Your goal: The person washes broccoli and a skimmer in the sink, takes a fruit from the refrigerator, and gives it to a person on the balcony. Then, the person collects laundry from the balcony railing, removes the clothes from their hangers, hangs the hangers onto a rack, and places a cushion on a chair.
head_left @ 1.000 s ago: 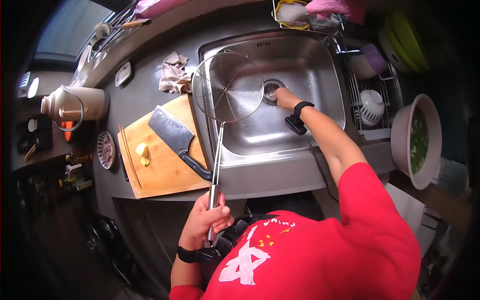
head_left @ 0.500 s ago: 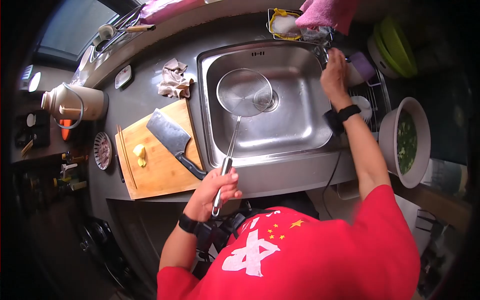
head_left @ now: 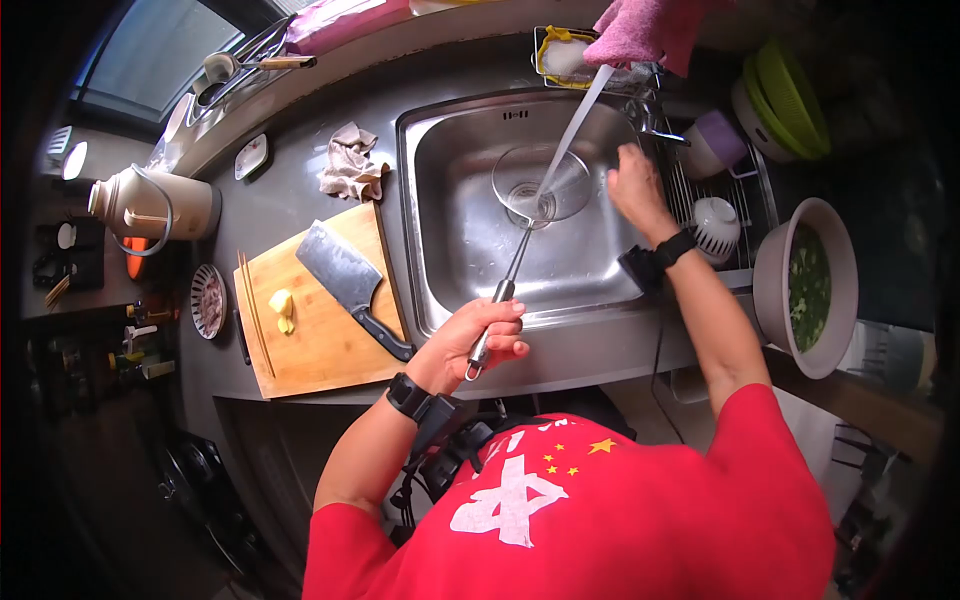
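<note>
My left hand (head_left: 480,335) is wrapped round the handle of a skimmer (head_left: 545,205) with a round mesh head. The mesh is over the sink (head_left: 480,270), above the drain. A stream of water (head_left: 578,130) falls from under a pink cloth (head_left: 650,30) onto the mesh. Over the sink's right side, my right hand (head_left: 640,190) is empty, its fingers loosely bent and apart. Close to it are the metal faucet lever (head_left: 662,133) and a wire dish rack (head_left: 690,185).
Left of the sink, a cutting board (head_left: 310,350) carries a cleaver (head_left: 340,270), yellow pieces (head_left: 282,305) and chopsticks (head_left: 252,310). A crumpled rag (head_left: 352,165) lies behind it. At right stand a bowl of greens (head_left: 810,290), a purple-topped cup (head_left: 715,145) and green baskets (head_left: 785,95).
Water now runs from under the pink cloth. My right hand has left the faucet area, moving down and left. The skimmer has shifted right, under the stream.
</note>
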### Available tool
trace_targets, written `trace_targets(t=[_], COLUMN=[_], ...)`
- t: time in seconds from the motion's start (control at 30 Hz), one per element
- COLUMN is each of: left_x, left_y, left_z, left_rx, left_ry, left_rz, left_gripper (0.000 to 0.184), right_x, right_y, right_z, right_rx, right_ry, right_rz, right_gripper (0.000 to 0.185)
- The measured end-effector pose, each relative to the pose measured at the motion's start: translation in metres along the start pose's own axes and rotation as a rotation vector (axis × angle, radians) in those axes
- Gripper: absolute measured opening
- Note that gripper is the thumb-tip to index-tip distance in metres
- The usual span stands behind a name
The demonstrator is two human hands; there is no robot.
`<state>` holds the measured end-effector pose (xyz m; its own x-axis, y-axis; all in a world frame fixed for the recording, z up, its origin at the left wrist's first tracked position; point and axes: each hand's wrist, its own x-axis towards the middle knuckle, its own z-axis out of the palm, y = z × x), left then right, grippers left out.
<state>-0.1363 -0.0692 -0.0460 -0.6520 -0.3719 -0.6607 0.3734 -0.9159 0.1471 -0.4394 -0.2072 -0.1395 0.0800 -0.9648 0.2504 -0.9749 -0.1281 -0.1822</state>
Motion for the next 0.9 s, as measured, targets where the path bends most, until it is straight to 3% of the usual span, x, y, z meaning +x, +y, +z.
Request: trace_targets(t=[0.07,0.1,0.17,0.2,0.27,0.3,0.37,0.47,0.57,0.63,0.7,0.77,0.83,0.9], left_x=[0.004,0.002,-0.004,-0.008,-0.023,-0.032,-0.052,-0.078,-0.108,-0.121,-0.125,-0.124,-0.115,-0.104], left_y=[-0.001,0.0,-0.002,-0.002,-0.003,-0.003,-0.004,-0.009,-0.01,-0.011,-0.009,-0.006,-0.003,0.003], left_z=[0.003,0.005,0.011,0.011,0.008,0.007,0.012,0.0,0.005,0.009,0.014,0.025,0.02,0.024], left_rx=[-0.013,-0.013,0.011,0.027,0.014,0.002,0.087,0.094,0.327,0.531,0.617,0.823,0.969,1.114], left_ry=[-0.041,-0.04,-0.08,-0.083,-0.092,-0.099,-0.017,-0.047,0.105,0.303,0.35,0.46,0.475,0.481], left_rz=[-0.017,-0.017,-0.058,-0.081,-0.099,-0.116,-0.115,-0.146,-0.095,-0.056,-0.029,0.009,0.056,0.1], left_gripper=[0.021,0.021,0.019,0.018,0.017,0.017,0.016,0.02,0.02,0.021,0.021,0.018,0.02,0.022], right_x=[-0.009,-0.01,-0.01,-0.011,-0.013,-0.016,-0.023,-0.03,-0.018,-0.003,0.015,0.035,0.045,0.045], right_y=[-0.021,-0.026,-0.032,-0.023,0.001,0.005,0.012,-0.006,-0.038,-0.06,-0.074,-0.08,-0.078,-0.065], right_z=[0.01,0.01,0.007,0.014,0.03,0.029,0.027,0.029,0.041,0.05,0.048,0.046,0.037,0.036], right_rx=[0.245,0.246,0.844,0.843,1.452,1.45,1.878,1.912,1.905,1.927,1.888,1.878,1.797,1.963], right_ry=[-0.135,-0.136,-0.379,-0.38,-0.481,-0.474,-0.621,-0.787,-0.909,-0.828,-0.706,-0.479,-0.441,-0.399], right_rz=[0.284,0.284,0.786,0.788,1.007,1.012,0.996,0.963,0.884,0.726,0.631,0.399,0.375,0.401], right_gripper=[0.037,0.037,0.042,0.042,0.046,0.046,0.043,0.038,0.037,0.032,0.021,0.018,0.02,0.021])
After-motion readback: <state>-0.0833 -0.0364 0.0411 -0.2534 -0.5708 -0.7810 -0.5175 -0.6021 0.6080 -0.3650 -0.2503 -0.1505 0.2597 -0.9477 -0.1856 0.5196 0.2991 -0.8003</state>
